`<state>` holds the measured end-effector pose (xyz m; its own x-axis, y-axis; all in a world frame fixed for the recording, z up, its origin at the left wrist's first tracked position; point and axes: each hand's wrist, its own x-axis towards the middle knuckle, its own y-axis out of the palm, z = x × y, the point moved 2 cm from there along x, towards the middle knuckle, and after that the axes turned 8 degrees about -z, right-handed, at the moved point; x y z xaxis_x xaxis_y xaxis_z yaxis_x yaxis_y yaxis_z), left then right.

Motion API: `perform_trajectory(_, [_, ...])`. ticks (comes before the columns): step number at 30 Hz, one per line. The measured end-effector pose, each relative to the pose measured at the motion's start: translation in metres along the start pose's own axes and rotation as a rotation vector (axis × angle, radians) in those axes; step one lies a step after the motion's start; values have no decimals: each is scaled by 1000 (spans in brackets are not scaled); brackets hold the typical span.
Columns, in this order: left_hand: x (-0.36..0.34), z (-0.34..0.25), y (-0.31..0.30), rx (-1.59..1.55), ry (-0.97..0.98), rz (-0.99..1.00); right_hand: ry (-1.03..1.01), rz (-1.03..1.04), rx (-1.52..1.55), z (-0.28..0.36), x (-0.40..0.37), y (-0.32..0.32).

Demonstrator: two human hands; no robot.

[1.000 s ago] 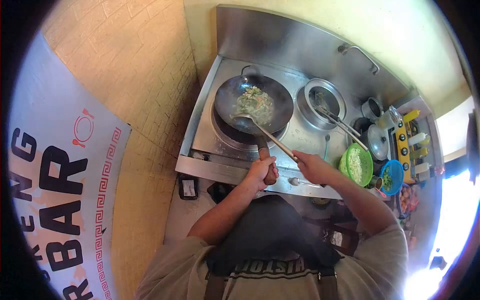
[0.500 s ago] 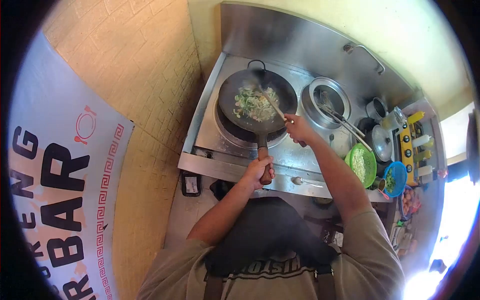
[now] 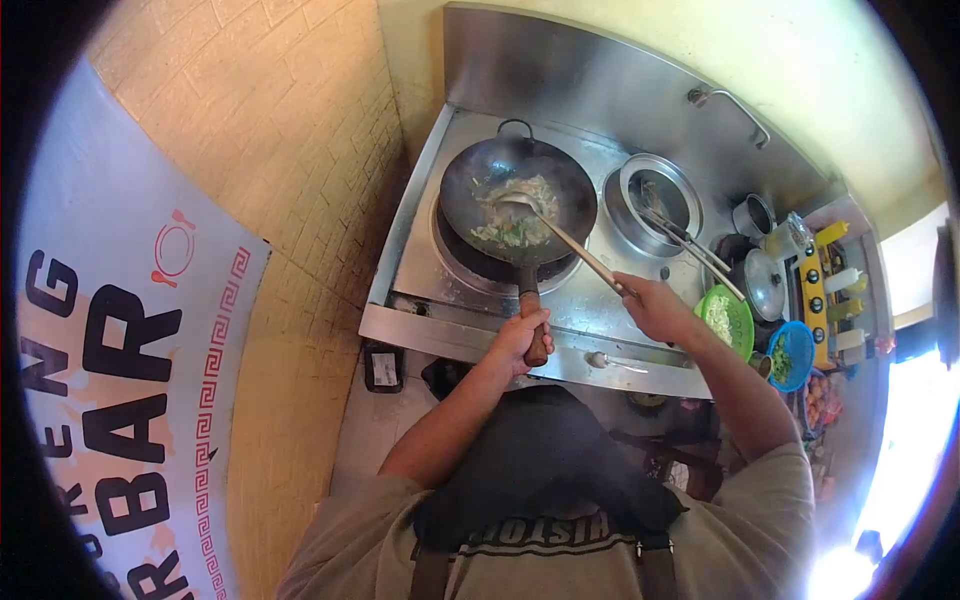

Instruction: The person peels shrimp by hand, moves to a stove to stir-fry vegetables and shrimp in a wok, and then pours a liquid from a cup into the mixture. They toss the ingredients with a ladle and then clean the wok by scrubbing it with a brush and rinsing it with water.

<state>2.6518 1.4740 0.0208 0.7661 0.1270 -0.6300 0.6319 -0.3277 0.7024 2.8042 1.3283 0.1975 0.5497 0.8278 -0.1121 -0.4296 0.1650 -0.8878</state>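
The left hand [image 3: 522, 338] is clenched round the wooden handle [image 3: 531, 310] of the wok [image 3: 487, 170]; the right hand [image 3: 655, 308] grips the ladle [image 3: 575, 245], its bowl among the chopped food [image 3: 522, 232] inside the wok; the wok sits over the left burner [image 3: 466, 272] of the steel bench [image 3: 405, 328].

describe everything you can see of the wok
The wok is dark, round and metal-looking, with a loop at its far rim and a brown, wooden-looking handle at the near side. It sits over the left burner, holding chopped food. The left hand grips the handle; the ladle in the right hand reaches into it.
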Motion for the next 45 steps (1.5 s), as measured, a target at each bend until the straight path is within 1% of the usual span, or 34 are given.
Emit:
perform_trajectory(1, [2, 1, -2, 12, -3, 12, -5, -5, 71, 1, -8, -5])
perform_trajectory(4, [8, 3, -6, -14, -66, 41, -46, 76, 15, 5, -23, -13])
perform_trajectory(7, [7, 4, -3, -19, -28, 0, 99, 144, -354, 6, -11, 17])
perform_trajectory(9, [7, 8, 2, -43, -44, 3, 100, 37, -409, -7, 15, 43])
perform_trajectory(10, [9, 9, 4, -55, -50, 4, 98, -17, -437, -8, 28, 43])
perform_trajectory(13, [12, 12, 2, -74, -74, 19, 51, -10, -527, -11, 41, 6])
perform_trajectory(16, [9, 12, 5, -31, -5, 26, -106, -63, -601, -3, 21, -48])
perform_trajectory(19, [11, 12, 3, -13, -11, 5, -77, 117, -650, 8, 8, -65])
perform_trajectory(20, [12, 12, 3, -2, -4, 1, -31, 84, -623, 8, 11, -56])
perform_trajectory(22, [14, 13, 2, 30, 1, -3, 74, 15, -563, 4, 22, -17])
perform_trajectory(25, [14, 13, -1, 27, 9, -6, 124, -74, -461, -15, 42, 1])
perform_trajectory(26, [14, 12, -3, 29, 17, -8, 120, -52, -454, -25, 42, 0])
perform_trajectory(29, [13, 12, -2, 28, 17, -7, 84, 3, -472, -7, 12, -38])
perform_trajectory(32, [14, 13, -5, 42, 14, -16, -31, 6, -547, -10, -13, -36])
perform_trajectory(35, [10, 13, 1, 80, 54, -50, 82, -25, -484, -12, 5, 9])
perform_trajectory(38, [17, 9, -3, 104, 59, -67, 151, -13, -371, -6, 20, 27])
perform_trajectory(40, [17, 12, -7, 96, 18, -96, 124, -18, -383, 7, 1, 38])
perform_trajectory(41, [16, 12, -15, 126, -26, -68, 119, -16, -391, 11, -10, 43])
perform_trajectory(42, [17, 8, -30, 169, -82, -27, 86, -4, -304, 7, -7, 67])
perform_trajectory(43, [24, 5, -30, 229, -153, 43, 80, -15, -230, -6, 2, 100])
perform_trajectory(44, [25, 5, -19, 207, -58, -48, -11, -169, -208, -13, 11, 131])
perform_trajectory(45, [16, 3, -13, 187, 36, -141, 69, -109, -216, -15, 23, 149])
